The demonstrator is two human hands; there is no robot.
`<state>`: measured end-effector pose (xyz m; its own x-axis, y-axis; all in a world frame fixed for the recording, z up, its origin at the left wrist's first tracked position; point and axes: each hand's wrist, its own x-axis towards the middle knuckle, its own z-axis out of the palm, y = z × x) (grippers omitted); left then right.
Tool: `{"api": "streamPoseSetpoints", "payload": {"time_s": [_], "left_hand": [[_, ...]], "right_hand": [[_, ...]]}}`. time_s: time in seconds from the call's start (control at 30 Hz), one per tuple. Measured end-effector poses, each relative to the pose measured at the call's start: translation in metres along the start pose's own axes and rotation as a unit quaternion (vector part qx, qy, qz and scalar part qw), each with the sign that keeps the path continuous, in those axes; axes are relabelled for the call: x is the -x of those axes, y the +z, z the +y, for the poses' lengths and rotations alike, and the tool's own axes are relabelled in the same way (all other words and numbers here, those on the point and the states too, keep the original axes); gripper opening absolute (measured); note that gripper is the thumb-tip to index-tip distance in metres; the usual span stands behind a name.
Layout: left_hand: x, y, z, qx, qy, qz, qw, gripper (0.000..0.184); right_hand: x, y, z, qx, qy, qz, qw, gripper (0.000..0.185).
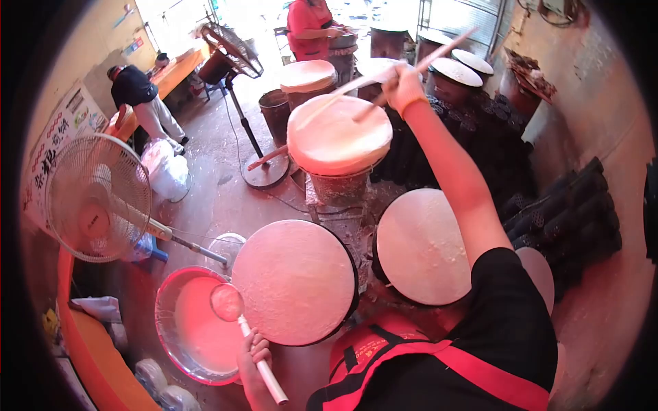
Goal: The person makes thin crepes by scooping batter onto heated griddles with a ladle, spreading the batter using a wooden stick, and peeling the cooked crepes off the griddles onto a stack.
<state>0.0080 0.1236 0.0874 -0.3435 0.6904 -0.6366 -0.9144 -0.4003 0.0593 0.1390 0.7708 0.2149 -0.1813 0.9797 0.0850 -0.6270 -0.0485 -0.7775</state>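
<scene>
My left hand [256, 348] is wrapped round the white handle of a ladle [227, 301], whose bowl holds pale batter above the rim of a tub [162, 335] of batter. My right hand [403, 89], raised at the end of my outstretched arm, grips wooden sticks [439, 53]. Below the sticks a stack of round pale sheets [339, 137] rests on a drum-like stand. Close to my body are two round griddles: one [295, 281] beside the tub, covered with a thin pale layer, the other [421, 246] under my right arm.
Fans stand at the left [96, 198] and centre back [229, 58]. Dark cylinders [582, 212] are piled at the right. One person [133, 89] bends over an orange table at the back left; another, in red [308, 31], is at the back. More round griddles stand behind.
</scene>
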Motion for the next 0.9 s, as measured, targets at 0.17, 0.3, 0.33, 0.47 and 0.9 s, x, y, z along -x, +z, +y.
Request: {"api": "streamPoseSetpoints", "payload": {"time_s": [0.17,0.3,0.33,0.47,0.9], "left_hand": [[0.014,0.005,0.007,0.047,0.052,0.0,0.998,0.014],[0.03,0.004,-0.003,0.152,0.033,-0.008,0.988,0.009],[0.031,0.009,-0.006,0.16,0.036,0.001,0.986,0.01],[0.044,0.009,-0.008,0.191,0.055,0.034,0.979,0.019],[-0.035,-0.27,0.218,-0.846,0.328,0.328,0.264,0.041]], "right_hand": [[-0.009,-0.114,0.151,0.066,0.116,0.174,0.976,0.026],[0.004,-0.158,0.221,0.22,0.126,0.297,0.92,0.014],[-0.008,-0.173,0.238,0.272,0.09,0.286,0.914,0.013],[-0.006,-0.196,0.253,0.393,0.013,0.264,0.881,0.029],[0.406,-0.043,0.195,0.4,0.418,-0.091,0.811,0.034]]}}
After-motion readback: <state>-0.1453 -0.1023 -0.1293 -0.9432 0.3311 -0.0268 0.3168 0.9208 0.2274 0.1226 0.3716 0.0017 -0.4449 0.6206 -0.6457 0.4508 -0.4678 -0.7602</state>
